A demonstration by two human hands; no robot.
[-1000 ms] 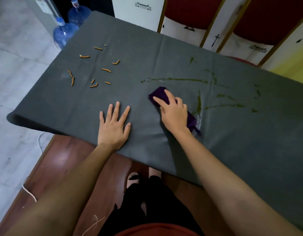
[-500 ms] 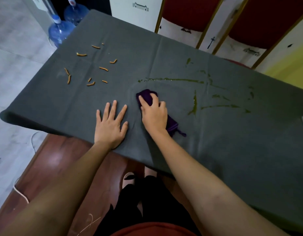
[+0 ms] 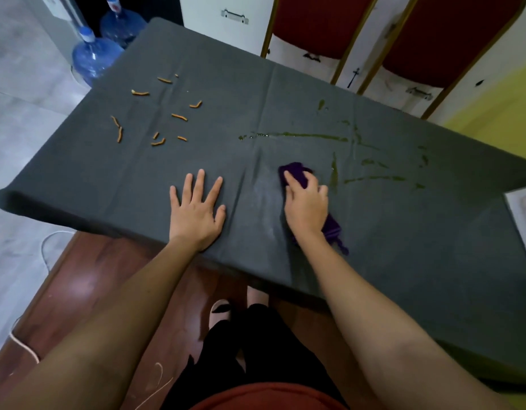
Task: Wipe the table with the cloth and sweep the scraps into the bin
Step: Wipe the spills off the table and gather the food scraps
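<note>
The right hand [image 3: 306,202] is pressing the purple cloth [image 3: 295,170] onto the table [image 3: 403,247], to the right of the flat, splayed-fingered left hand [image 3: 195,211], its fingers bunched and bent over the soft, light, limp bundle, probably best pinned from above at its middle.

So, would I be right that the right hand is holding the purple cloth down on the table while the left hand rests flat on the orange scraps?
Not quite: the head view shows the left hand flat on the bare table, with the orange scraps lying farther off, untouched. The right hand does hold the purple cloth down.
</note>
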